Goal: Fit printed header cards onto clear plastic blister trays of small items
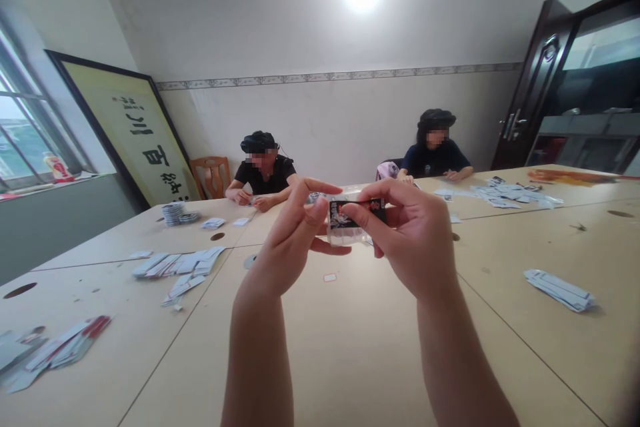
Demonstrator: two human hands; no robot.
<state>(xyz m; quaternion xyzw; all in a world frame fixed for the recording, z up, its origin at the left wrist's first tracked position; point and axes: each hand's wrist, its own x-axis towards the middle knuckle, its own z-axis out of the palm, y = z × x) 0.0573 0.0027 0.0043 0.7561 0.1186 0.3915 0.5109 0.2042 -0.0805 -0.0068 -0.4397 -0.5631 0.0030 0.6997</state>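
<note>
Packaging [345, 235] of clear, box-shaped plastic is being held up near the centre of the head view, above a pale wood-toned table [350, 353]. Against its near face, a small black rectangular piece [337, 210] printed in red and white is being pressed by the right hand [417, 233]; the piece is being pinched, with the thumb lying across its front and the fingers curling behind. By the left hand [293, 233], the packaging's 9 o'clock end is being framed: thumb and fingers are being spread wide around it, and how firmly they are bearing on it cannot be told.

At 6 o'clock, a small white red-bordered card [330, 277] is lying below the hands. Towards 8 o'clock, a fanned row of flat white packets [180, 263] is being borne by the table, and farther out a pile of flat white and red packets [70, 350] is resting. Near 9 o'clock, a round grey-white stack [173, 213] is standing. Towards 4 o'clock, a long white bundle [560, 290] is lying. Between 9 and 10 o'clock, something too small to tell is being handled by a black-capped person [273, 177].
</note>
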